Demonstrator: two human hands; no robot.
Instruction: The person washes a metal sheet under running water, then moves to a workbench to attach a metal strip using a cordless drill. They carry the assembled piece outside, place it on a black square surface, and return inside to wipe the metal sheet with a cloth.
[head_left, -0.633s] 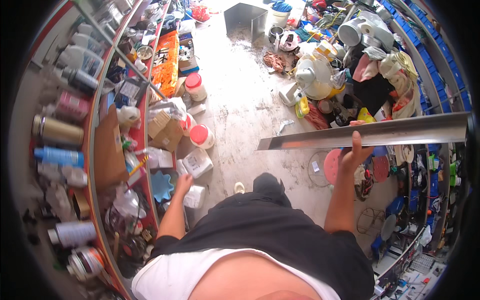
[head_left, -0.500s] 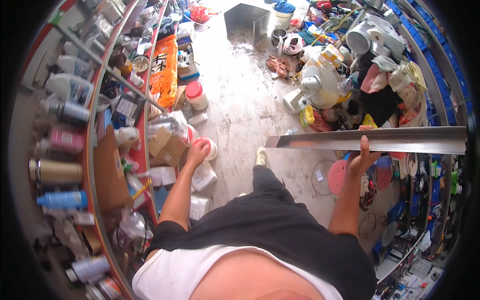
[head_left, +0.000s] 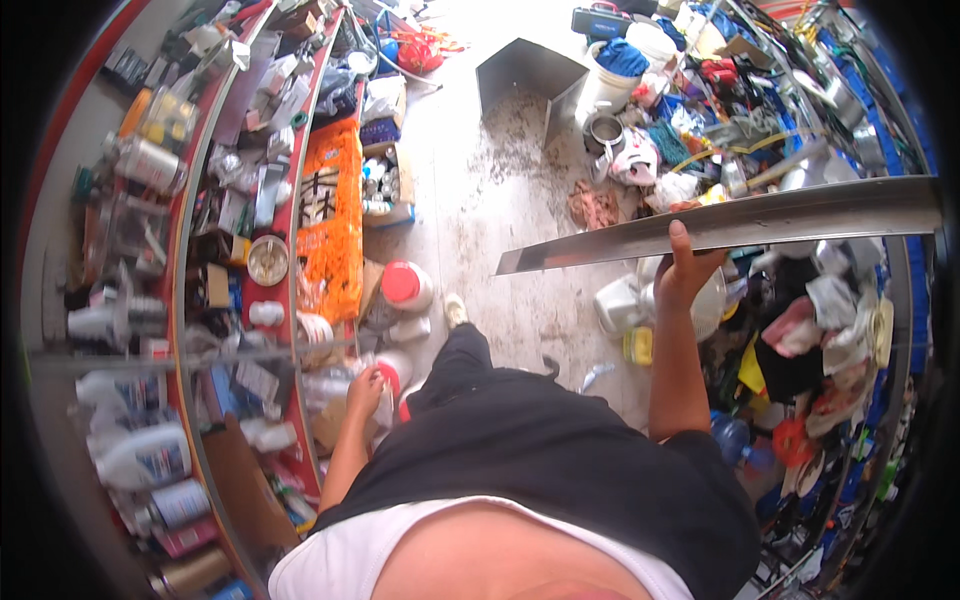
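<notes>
My right hand [head_left: 688,265] grips a long grey metal channel [head_left: 790,212] from below, thumb up on its near face. The channel lies crosswise in front of me, its narrow end over the floor at the middle and its other end running to the right rim of the view. My left hand [head_left: 366,388] hangs low at the left, with nothing visible in it and its fingers loosely apart. Beside it stands a white jar with a red lid [head_left: 388,372]; whether the fingers touch it I cannot tell. Farther ahead is another red-lidded jar [head_left: 404,285].
Packed shelves [head_left: 185,250] line the left, with an orange crate [head_left: 335,225] at their foot. On the right a heap of clothes and household goods [head_left: 800,330] borders the walkway [head_left: 475,220]. A bent sheet-metal panel [head_left: 520,75] and a white bucket [head_left: 610,85] stand ahead.
I have stepped forward along the walkway, so the shelves and heap have slid nearer. The metal channel stays in my right hand, now tilted, its right end higher in view.
</notes>
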